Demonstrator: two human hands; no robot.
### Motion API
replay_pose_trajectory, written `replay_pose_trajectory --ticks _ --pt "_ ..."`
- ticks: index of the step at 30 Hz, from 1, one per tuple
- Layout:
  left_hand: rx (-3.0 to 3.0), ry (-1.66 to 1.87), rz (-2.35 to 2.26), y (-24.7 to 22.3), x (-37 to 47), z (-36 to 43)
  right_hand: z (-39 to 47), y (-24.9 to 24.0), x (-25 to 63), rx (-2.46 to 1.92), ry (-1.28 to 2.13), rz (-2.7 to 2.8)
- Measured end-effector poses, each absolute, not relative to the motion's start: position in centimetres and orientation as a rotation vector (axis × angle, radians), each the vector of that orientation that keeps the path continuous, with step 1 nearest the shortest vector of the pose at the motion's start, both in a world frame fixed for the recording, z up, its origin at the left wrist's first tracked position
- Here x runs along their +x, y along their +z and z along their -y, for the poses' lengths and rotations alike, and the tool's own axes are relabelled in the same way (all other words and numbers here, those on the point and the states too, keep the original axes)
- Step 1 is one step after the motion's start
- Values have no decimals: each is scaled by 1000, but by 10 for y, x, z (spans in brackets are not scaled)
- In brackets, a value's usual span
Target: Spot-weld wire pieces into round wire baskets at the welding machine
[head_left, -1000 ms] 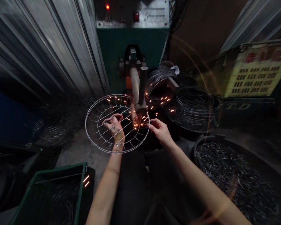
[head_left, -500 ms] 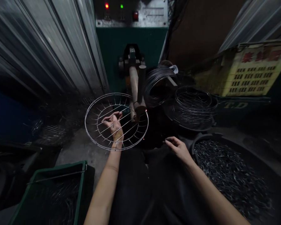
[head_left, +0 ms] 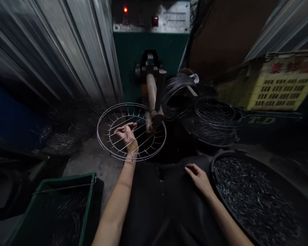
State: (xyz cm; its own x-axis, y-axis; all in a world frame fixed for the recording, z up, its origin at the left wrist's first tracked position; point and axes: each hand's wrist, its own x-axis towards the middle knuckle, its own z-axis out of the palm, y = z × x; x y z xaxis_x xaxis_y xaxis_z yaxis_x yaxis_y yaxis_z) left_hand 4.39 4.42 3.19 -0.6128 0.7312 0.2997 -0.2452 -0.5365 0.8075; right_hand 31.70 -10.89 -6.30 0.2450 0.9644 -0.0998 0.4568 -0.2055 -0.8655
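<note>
Left hand [head_left: 128,135] grips a round wire guard [head_left: 131,132], steadying its rim against the welder's electrode [head_left: 154,102] at 2 o'clock; right hand [head_left: 199,177] rests loosely open, empty, beside a tub of wire pieces [head_left: 254,198].

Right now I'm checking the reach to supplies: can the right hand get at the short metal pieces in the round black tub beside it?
Probably yes. The right hand rests open on the dark lap cloth just beside the round black tub's rim, and nothing lies between it and the short metal pieces.
</note>
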Motion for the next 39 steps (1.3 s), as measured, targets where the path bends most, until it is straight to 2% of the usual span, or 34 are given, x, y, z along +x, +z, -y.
replay_pose_trajectory --ticks 4,12,17,22,29,32,36,39 --pt "1017 1966 -1128 49 21 -39 111 -66 321 -1821 860 1368" --pt "1412 1525 -1297 119 -12 -58 114 -70 319 -1807 792 1462" --pt "1452 1409 -1321 134 -7 -71 116 -71 312 -1739 751 1563" --pt "1607 1057 -1579 119 -26 -27 115 -79 309 -1713 699 1639" --pt "1409 452 -2056 54 -79 52 119 -85 310 -1813 616 1726" --pt "1353 348 -2122 34 -97 71 125 -67 293 -1764 599 1698" --pt "1343 281 -2159 24 -107 83 129 -22 234 -1321 501 1888" --pt "1380 250 -2176 25 -107 90 124 5 183 -1083 284 2153"
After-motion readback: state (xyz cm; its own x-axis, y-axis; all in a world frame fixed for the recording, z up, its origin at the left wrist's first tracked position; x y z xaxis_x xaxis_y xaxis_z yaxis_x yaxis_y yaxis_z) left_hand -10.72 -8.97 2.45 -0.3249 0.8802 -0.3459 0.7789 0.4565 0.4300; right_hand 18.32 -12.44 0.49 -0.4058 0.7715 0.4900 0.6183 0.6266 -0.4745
